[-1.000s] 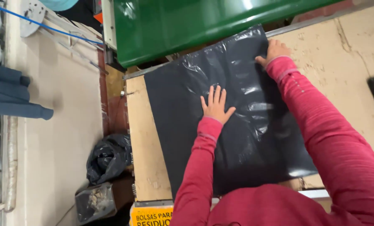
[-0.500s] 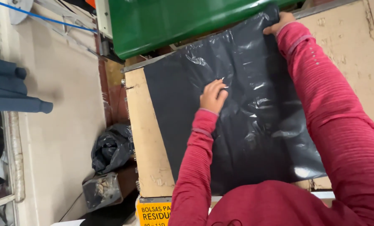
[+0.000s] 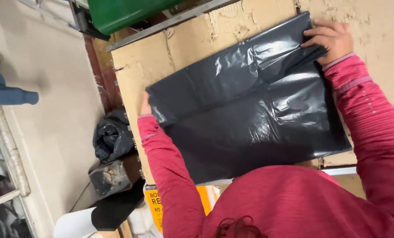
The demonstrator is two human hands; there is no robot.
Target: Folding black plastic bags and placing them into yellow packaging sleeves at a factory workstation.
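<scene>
A large black plastic bag (image 3: 250, 114) lies flat on a cardboard-covered table (image 3: 197, 39), its upper part folded over along a crease. My left hand (image 3: 145, 105) grips the bag's left corner at the table's left edge, mostly hidden behind the plastic. My right hand (image 3: 331, 39) pinches the bag's top right corner, fingers closed on the folded plastic. Both arms wear pink-red sleeves.
A green machine body (image 3: 126, 13) with a metal rail stands past the table's far edge. On the floor at left sit a stuffed black bag (image 3: 113, 139), a clear bag of scraps (image 3: 108, 178) and an orange-labelled pack (image 3: 155, 207). Blue rolls (image 3: 7, 90) lie at far left.
My left hand left the bag's middle and went to its left corner. My right hand kept hold of the top right corner. The bag's upper part is now folded over.
</scene>
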